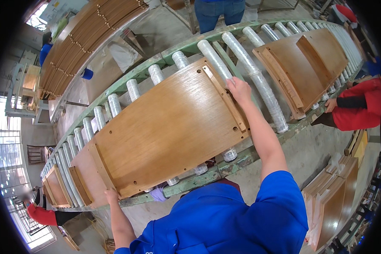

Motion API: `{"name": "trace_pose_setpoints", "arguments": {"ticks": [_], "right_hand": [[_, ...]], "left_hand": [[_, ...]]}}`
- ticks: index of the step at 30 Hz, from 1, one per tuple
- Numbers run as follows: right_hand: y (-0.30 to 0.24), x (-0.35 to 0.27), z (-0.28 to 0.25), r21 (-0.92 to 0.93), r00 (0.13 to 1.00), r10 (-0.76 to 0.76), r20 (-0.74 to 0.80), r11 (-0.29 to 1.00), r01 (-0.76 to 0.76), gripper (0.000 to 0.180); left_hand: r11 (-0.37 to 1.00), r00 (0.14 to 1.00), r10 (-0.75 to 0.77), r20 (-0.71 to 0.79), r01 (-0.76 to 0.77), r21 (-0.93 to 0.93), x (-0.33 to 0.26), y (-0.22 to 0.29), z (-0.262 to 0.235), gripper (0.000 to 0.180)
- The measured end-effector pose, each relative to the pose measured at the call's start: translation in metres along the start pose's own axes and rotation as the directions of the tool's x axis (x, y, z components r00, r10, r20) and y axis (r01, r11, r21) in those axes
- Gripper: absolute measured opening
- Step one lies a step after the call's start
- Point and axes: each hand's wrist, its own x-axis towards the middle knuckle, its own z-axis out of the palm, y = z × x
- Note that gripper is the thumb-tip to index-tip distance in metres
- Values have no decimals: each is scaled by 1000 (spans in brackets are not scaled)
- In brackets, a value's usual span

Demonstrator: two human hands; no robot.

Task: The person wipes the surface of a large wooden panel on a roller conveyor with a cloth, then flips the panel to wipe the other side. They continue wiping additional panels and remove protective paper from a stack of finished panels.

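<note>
A large varnished wooden panel (169, 127) lies across the plastic-wrapped rollers in front of me, with small holes near its corners. A wooden strip (224, 99) runs along its right end, and another strip (100, 166) crosses its left end. My right hand (240, 90) is closed over the panel's right edge by the far part of the strip. At the near left corner, my left hand (112, 196) grips the lower end of the left strip and the panel edge; its fingertips are partly hidden.
The green-framed roller conveyor (133, 89) curves left to right. Another panel with strips (305, 70) sits to the right, near a person in red (364, 106). More panels (57, 186) lie far left. Brown boards (78, 46) stand beyond the conveyor; stacked panels (332, 199) stand behind at right.
</note>
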Motion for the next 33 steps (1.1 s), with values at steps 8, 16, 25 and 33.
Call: {"name": "trace_pose_setpoints", "arguments": {"ticks": [8,16,25,33], "right_hand": [[6,-20,-12,-24,1000,26,-15,999,-27,37],[8,-20,-6,-94,1000,28,-14,995,-29,38],[23,-62,-28,-11,997,83,-3,996,-83,36],[35,-119,-60,46,986,164,5,985,-165,36]], "left_hand": [[999,1000,-9,16,10,-47,-6,2,-1,50],[998,990,51,132,-56,37,-1,-2,-6,44],[997,995,-48,90,53,-50,-6,-3,-1,43],[995,993,-33,112,43,-91,0,-4,2,45]]}}
